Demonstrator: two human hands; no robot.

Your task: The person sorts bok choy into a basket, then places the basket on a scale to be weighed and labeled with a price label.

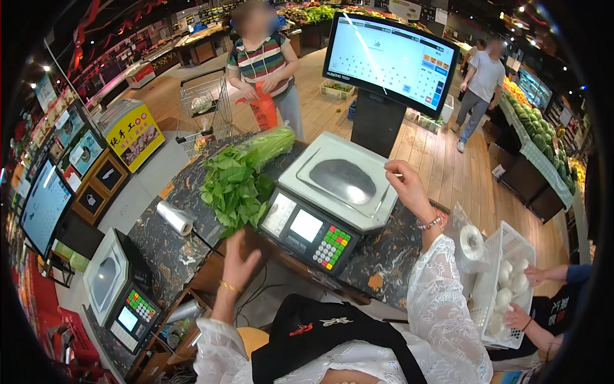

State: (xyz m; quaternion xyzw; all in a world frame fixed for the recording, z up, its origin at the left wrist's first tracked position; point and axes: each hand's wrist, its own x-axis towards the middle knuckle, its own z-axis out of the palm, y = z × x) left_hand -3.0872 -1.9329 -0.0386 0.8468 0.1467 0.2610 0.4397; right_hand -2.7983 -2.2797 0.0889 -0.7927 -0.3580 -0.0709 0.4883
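Observation:
My left hand [240, 264] is at the counter's near edge, its thumb spread from the fingers. Its fingertips meet the lower leaves of a bunch of leafy greens [235, 185] and are partly hidden there. Behind these greens lies a pale-stalked vegetable in clear plastic [278, 141]. My right hand [405, 182] is raised over the far right corner of a weighing scale [348, 180], fingers curled; whether anything is between them cannot be made out. The scale's pan bears no goods. Its keypad [332, 247] and small lit display [307, 225] face me.
A roll of plastic bags [175, 218] lies on the dark marbled counter [165, 254]. A second scale [117, 288] stands left; a monitor [388, 60] rises behind the first. Across the counter, a person [261, 62] holds a red bag [261, 108] beside a shopping cart [204, 105]. At right, another person's hands [520, 317] touch white round items in a basket [501, 283].

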